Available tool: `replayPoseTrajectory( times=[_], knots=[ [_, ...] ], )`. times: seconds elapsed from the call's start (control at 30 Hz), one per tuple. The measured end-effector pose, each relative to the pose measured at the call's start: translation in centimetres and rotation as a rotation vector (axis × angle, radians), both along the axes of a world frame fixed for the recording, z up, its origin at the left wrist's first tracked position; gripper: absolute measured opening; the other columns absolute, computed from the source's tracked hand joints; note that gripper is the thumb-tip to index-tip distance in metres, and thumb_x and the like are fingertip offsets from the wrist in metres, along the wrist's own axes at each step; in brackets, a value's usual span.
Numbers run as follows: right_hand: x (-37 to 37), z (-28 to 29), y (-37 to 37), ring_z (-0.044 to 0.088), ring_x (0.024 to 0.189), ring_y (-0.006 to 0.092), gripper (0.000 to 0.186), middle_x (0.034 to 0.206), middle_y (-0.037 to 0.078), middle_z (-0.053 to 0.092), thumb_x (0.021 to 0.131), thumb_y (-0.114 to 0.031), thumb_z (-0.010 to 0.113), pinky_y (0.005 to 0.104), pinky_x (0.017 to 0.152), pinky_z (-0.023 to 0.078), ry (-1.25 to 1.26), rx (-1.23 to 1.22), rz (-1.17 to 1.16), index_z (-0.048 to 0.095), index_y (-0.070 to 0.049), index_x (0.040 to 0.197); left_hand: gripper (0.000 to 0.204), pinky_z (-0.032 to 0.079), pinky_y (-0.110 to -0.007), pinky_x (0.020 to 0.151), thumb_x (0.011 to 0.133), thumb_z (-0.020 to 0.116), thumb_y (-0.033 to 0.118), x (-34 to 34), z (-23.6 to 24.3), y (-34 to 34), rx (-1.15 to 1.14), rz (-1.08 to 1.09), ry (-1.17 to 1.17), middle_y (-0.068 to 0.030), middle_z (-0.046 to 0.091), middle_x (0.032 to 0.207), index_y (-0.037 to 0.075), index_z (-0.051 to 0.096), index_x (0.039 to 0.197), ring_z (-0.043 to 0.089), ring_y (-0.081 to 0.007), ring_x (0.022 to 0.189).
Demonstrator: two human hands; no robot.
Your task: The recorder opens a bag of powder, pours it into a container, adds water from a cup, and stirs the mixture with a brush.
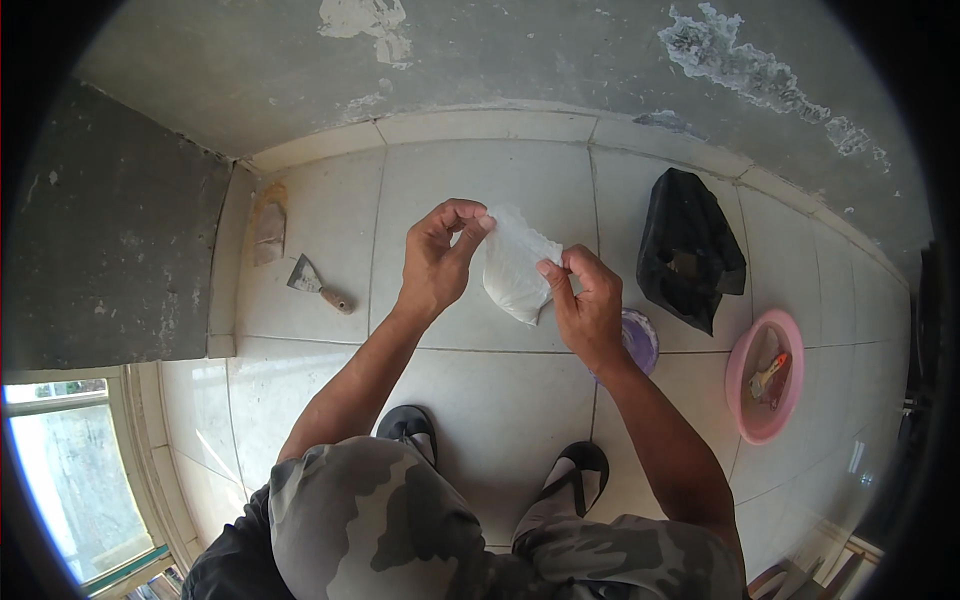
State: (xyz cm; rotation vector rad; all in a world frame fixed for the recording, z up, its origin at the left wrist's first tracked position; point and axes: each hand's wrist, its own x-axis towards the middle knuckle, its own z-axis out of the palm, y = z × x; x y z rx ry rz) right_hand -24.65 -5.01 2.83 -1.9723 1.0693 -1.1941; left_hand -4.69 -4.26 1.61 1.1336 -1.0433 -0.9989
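Observation:
A clear plastic bag (516, 272) with white powder gathered in its bottom hangs between my two hands, above the tiled floor. My left hand (445, 250) pinches one upper corner between thumb and fingers. The other upper edge is gripped by my right hand (587, 300), thumb against the bent fingers. Partly behind my right wrist stands a round purple container (640, 341) with a whitish rim; the rest of it is hidden.
Left on the floor lies a putty knife (320, 284) with a wooden handle. A black plastic bag (688, 240) sits at the right. Beyond it, a pink basin (738, 385) holds a brush (769, 377). The grey wall (500, 60) ahead has peeling patches.

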Motion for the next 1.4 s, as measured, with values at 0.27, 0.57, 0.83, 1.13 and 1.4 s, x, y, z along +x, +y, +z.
replayPoseTrajectory(
  times=[0.27, 0.57, 0.83, 1.13, 1.4],
  knots=[
    [-1.0, 6.3, 0.2, 0.049, 0.060, 0.0187, 0.018, 0.070, 0.010, 0.052, 0.095, -0.009, 0.066, 0.0294, 0.057, 0.041, -0.056, -0.042, 0.018, 0.055, 0.002, 0.084, 0.013, 0.045, -0.030, 0.093, 0.099, 0.054, 0.007, -0.2, 4.0, 0.0, -0.117, -0.072, 0.152, -0.0038, 0.068, 0.098, 0.000, 0.064, 0.101, 0.059, -0.0136, 0.094],
    [-8.5, 14.1, 5.8, 0.059, 0.097, 0.0108, 0.029, 0.106, 0.008, 0.067, 0.101, -0.020, 0.060, 0.0263, 0.089, 0.046, 0.021, 0.165, -0.108, 0.063, 0.006, 0.114, 0.062, 0.032, -0.041, 0.112, 0.098, 0.055, 0.044, -7.0, 2.7, 3.3, 0.013, -0.768, 0.130, -0.0135, 0.048, 0.138, 0.002, 0.042, 0.142, 0.045, -0.0273, 0.129],
    [-13.8, 14.1, 11.0, 0.041, 0.068, 0.0097, 0.023, 0.072, 0.003, 0.049, 0.100, -0.015, 0.059, 0.0249, 0.063, 0.036, 0.153, 0.160, -0.549, 0.057, 0.004, 0.087, 0.090, 0.037, -0.042, 0.111, 0.083, 0.078, 0.047, -18.2, 0.6, 8.5, 0.053, -1.080, 0.119, -0.0189, 0.052, 0.139, 0.001, 0.035, 0.147, 0.050, -0.0305, 0.129],
    [-16.7, 7.3, 13.0, 0.043, 0.052, 0.0181, 0.020, 0.061, 0.011, 0.049, 0.096, -0.010, 0.062, 0.0334, 0.051, 0.038, 0.414, 0.404, -0.554, 0.056, 0.002, 0.081, 0.081, 0.040, -0.040, 0.107, 0.088, 0.072, 0.048, -22.4, -6.2, 16.5, 0.461, -1.241, 0.379, -0.0172, 0.056, 0.135, 0.001, 0.038, 0.145, 0.053, -0.0265, 0.126],
    [-17.0, 2.4, 12.1, 0.045, 0.053, 0.0140, 0.024, 0.064, 0.011, 0.057, 0.098, -0.015, 0.058, 0.0314, 0.053, 0.039, 0.523, 0.443, -0.449, 0.057, 0.003, 0.081, 0.064, 0.040, -0.039, 0.105, 0.097, 0.062, 0.046, -20.9, -7.6, 18.0, 0.638, -1.187, 0.482, -0.0149, 0.059, 0.132, 0.001, 0.046, 0.140, 0.055, -0.0255, 0.122]
  ],
)
